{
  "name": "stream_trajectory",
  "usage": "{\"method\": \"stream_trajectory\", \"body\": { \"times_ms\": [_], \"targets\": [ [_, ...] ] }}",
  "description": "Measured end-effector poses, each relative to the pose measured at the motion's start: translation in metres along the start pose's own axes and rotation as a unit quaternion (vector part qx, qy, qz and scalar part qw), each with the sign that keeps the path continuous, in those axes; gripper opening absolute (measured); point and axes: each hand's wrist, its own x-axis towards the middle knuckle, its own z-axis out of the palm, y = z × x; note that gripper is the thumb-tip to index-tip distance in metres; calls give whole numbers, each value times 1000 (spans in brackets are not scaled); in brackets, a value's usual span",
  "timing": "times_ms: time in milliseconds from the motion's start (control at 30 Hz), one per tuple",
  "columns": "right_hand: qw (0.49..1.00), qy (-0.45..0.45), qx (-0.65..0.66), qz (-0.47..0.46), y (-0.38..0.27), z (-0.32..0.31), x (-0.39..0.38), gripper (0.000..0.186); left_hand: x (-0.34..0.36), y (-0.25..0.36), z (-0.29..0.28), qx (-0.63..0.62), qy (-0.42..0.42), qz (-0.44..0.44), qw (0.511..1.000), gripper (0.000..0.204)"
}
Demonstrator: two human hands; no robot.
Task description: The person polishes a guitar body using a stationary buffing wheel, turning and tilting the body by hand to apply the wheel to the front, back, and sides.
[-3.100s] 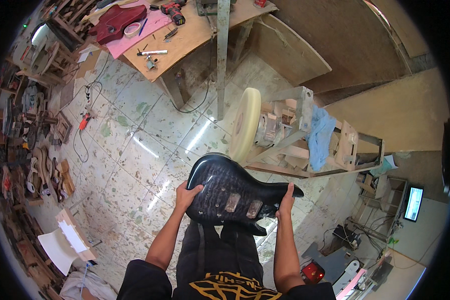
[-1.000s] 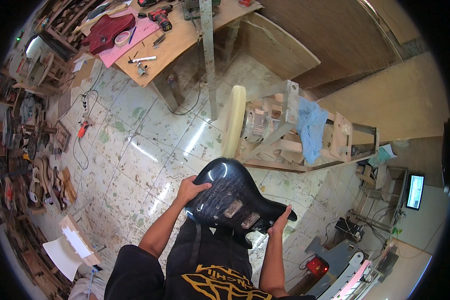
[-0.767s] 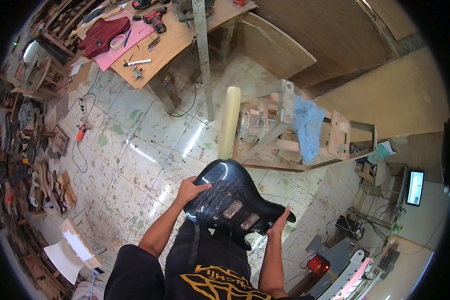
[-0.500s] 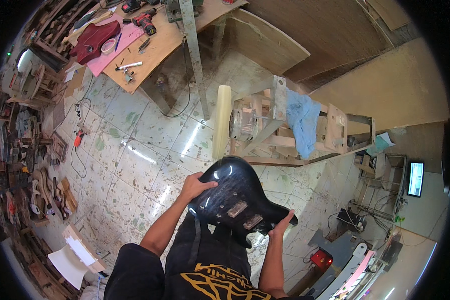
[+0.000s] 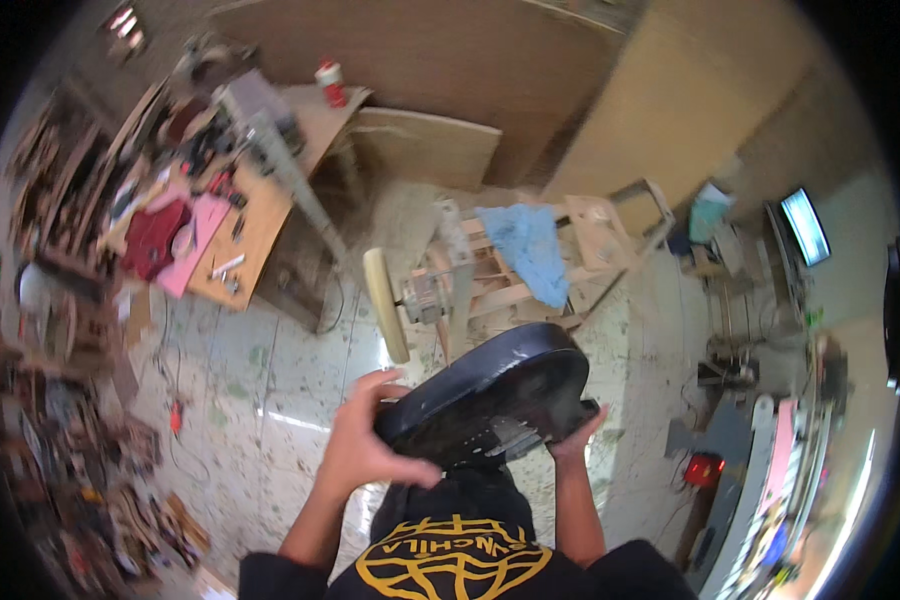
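- Two hands, yours, are at the black guitar body (image 5: pixel 490 375), which is raised off the floor (image 5: pixel 635 345) on your side of the pale yellow wheel (image 5: pixel 386 305); a gap shows between body and wheel.
- Body attitude: tilted, its thick glossy edge turned up; small holes show on the shadowed face below.
- Your left hand (image 5: pixel 360 440): at the end of the body nearest the wheel, fingers (image 5: pixel 375 384) spread wide about the edge. Whether they grip, you cannot tell here; the view is blurred.
- Your right hand (image 5: pixel 577 440): gripping the opposite end, farther right of the wheel; its fingers are partly hidden by the body.
- Just right of the wheel: a motor (image 5: pixel 426 296), on a frame (image 5: pixel 500 290) with a blue cloth (image 5: pixel 527 250) draped over it.
- Left of the wheel: the surface (image 5: pixel 260 235), carrying a red guitar body (image 5: pixel 155 238) on a pink sheet (image 5: pixel 208 215).
- Beyond the wheel, at the surface's far end: a red and white bottle (image 5: pixel 330 84), upright.
- Well right of the wheel: a lit screen (image 5: pixel 806 227).
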Motion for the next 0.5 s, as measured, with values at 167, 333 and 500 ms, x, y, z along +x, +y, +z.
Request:
{"method": "stream_trajectory", "body": {
  "times_ms": [167,333,500],
  "targets": [
    [997,-67,39,26,57,77,-20,78,-130,-126,-22,-421,257,-94,865,59],
    [963,-102,103,226,85,129,-34,86,-101,-22,30,-483,267,131,824,57],
    [957,-113,116,242,105,137,-65,80,-107,20,28,-460,308,157,818,58]
  ]
}}
